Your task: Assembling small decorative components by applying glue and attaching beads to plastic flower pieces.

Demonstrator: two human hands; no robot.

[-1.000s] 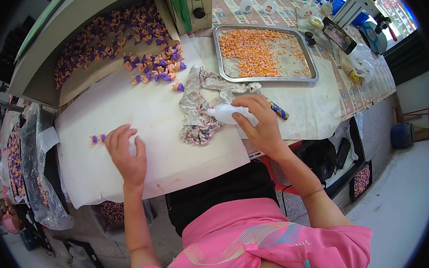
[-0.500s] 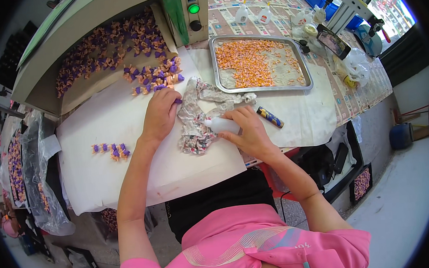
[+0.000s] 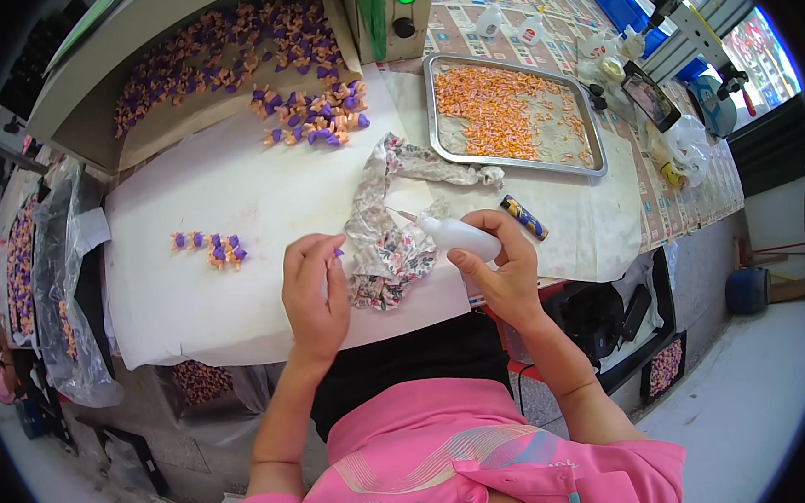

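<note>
- Head view, clock directions taken from the cloth [image 3: 394,261], 12 at the top: the left hand [image 3: 313,294] is at 8 o'clock, just beside the cloth, its thumb and fingers pinched together on a small piece [image 3: 339,252]; only a purple bit shows.
- At 4 o'clock, the right hand [image 3: 505,268] has its fingers wrapped around a white bottle [image 3: 466,239], tilted, its thin tip toward 10 o'clock over the cloth and apart from the piece.
- Done, it seems: a small group of figures [image 3: 223,250], purple and peach, lies at 9 o'clock on the white sheet [image 3: 178,191], set apart from the rest. Whether these are finished, I cannot tell.
- In hand: the pinched piece, away from that group. Whether anything from the bottle is on it cannot be made out.
- Left, by the look of it: a loose heap [image 3: 321,118] at 11 o'clock, with many more figures [image 3: 225,55] past it inside the machine [image 3: 416,50]. The group is small beside these, so I judge the work at an early point.
- At 1 o'clock, a metal tray [image 3: 519,162] holds many orange pieces [image 3: 486,108], with bare patches toward its right side; neither hand touches it.
- At 3 o'clock, a dark tube [image 3: 523,217] lies near the right hand.
</note>
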